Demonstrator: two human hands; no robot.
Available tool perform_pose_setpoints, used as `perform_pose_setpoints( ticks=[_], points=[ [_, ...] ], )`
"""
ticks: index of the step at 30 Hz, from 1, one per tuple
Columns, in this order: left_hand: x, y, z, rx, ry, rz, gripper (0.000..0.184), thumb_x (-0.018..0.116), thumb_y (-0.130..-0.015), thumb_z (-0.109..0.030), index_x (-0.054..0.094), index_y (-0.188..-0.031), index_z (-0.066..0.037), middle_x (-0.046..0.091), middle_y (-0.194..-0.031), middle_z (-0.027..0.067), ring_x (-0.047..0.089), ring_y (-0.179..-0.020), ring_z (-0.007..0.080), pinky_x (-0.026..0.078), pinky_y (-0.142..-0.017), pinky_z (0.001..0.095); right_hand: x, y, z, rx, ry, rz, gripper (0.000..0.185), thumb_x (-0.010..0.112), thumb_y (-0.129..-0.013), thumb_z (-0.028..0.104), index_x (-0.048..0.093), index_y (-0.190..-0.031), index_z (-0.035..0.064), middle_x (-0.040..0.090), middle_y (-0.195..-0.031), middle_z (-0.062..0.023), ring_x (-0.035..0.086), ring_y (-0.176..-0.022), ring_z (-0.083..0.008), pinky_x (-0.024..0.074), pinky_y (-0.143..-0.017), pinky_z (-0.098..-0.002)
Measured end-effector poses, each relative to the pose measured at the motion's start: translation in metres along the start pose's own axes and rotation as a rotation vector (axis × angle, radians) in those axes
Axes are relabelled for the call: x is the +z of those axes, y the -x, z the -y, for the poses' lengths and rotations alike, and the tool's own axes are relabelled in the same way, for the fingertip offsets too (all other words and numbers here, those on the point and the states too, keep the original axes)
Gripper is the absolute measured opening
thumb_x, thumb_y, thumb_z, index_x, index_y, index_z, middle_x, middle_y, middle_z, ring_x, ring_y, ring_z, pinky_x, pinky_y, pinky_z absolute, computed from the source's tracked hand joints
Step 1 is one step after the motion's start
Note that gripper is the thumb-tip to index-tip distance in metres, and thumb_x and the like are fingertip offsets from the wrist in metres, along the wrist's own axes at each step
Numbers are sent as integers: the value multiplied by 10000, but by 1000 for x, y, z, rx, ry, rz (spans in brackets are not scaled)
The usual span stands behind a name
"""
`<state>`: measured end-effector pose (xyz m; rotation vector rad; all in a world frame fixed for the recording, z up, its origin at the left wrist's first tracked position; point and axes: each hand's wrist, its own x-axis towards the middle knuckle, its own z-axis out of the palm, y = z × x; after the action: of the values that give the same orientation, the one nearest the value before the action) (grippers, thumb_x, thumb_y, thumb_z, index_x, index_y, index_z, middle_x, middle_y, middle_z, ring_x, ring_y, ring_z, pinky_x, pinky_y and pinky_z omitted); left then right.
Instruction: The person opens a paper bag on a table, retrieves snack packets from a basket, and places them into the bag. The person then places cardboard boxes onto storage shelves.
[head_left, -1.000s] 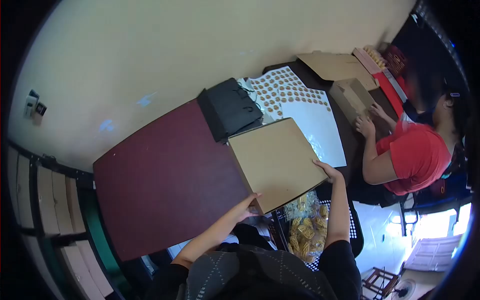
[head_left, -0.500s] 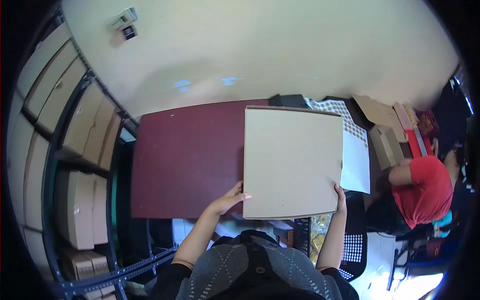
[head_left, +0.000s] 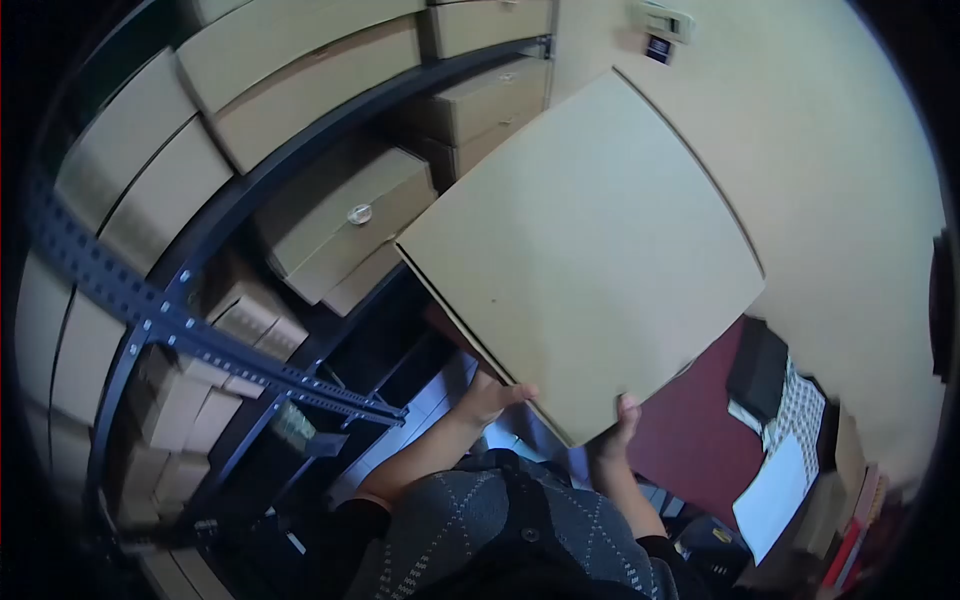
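A large flat cardboard box (head_left: pixel 590 240), lid closed, is held up in front of me and tilted. My left hand (head_left: pixel 492 398) grips its lower left edge, thumb on top and fingers beneath. My right hand (head_left: pixel 617 432) holds the edge near the bottom corner, its thumb on the side and the other fingers mostly hidden. Behind the box, the dark red table (head_left: pixel 690 430) shows in part at the right.
Metal shelving (head_left: pixel 215 345) stacked with cardboard boxes (head_left: pixel 345 225) fills the left side, close to the held box. A black bag (head_left: pixel 758 370), printed sheets (head_left: pixel 797 405) and a white sheet (head_left: pixel 775 500) lie at the right. The wall (head_left: pixel 840 180) stands behind.
The view has swung left toward the shelves, and the box has come along in both hands, now raised and tilted. The co-worker in red and the basket of packets have left the view.
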<state>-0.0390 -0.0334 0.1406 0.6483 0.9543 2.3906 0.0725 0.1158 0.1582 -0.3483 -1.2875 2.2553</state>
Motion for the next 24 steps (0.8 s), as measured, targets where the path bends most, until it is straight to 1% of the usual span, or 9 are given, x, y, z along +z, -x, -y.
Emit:
perform_pose_setpoints(
  ticks=[2,5,8,10,13,16,18,22,24],
  points=[
    [-9,4,-27,-107,-196,-192,781,755,-724,-148,297,-1345,-27,445,-1242,101,448,-1160,209,374,-980,371,11,1,-35,68,35,167,746,568,-797,526,419,-1292,-12,509,-1251,-151,496,-1164,-281,402,-968,-405],
    [-12,21,-55,56,-299,-259,571,665,-758,-67,398,-1261,-22,499,-1158,88,479,-1104,189,392,-942,352,12,-2,-55,207,15,292,788,577,-788,567,407,-1309,1,457,-1315,-143,435,-1229,-275,336,-1024,-414],
    [-34,39,-71,110,-211,-364,530,630,-775,-77,416,-1257,-24,503,-1154,85,491,-1089,190,406,-925,344,8,-16,-66,226,-250,231,802,422,-844,664,314,-1401,98,401,-1383,-96,338,-1301,-262,266,-1070,-417],
    [-44,46,-85,86,-12,-412,484,593,-800,-132,437,-1243,-19,531,-1110,86,530,-1040,187,444,-877,343,48,-41,-34,-81,-199,147,880,307,-847,702,130,-1465,101,261,-1467,-113,217,-1363,-271,171,-1111,-411],
    [-69,62,-94,-22,118,-379,453,577,-810,-164,463,-1220,-9,555,-1074,89,552,-1015,175,461,-849,337,24,-105,-8,-258,-114,91,787,302,-880,670,281,-1429,106,377,-1408,-119,328,-1316,-275,268,-1071,-431],
    [-68,70,-102,-79,-39,-457,480,550,-818,-258,487,-1202,22,585,-1071,117,588,-983,204,479,-831,344,-21,-140,-16,43,-165,332,745,308,-908,610,294,-1408,57,389,-1387,-137,382,-1274,-280,331,-1036,-432],
    [-61,64,-103,-92,-173,-520,556,521,-816,-359,494,-1205,36,601,-1085,150,605,-976,233,484,-831,363,-3,-151,-25,-389,50,103,674,371,-914,540,392,-1336,14,495,-1278,-144,503,-1153,-271,437,-931,-417],
    [-63,55,-117,-152,-190,-432,648,481,-851,-374,382,-1327,55,489,-1290,170,465,-1192,255,328,-1017,373,-28,-195,-29,-516,12,244,564,447,-887,447,477,-1209,-14,570,-1115,-136,586,-994,-267,507,-835,-409],
    [-40,49,-131,-148,-255,-492,681,472,-856,-378,324,-1361,54,429,-1344,180,395,-1253,268,292,-1045,381,-11,-190,-11,-524,69,188,593,452,-893,507,490,-1168,-17,567,-1094,-130,582,-985,-253,521,-797,-404]
  ],
)
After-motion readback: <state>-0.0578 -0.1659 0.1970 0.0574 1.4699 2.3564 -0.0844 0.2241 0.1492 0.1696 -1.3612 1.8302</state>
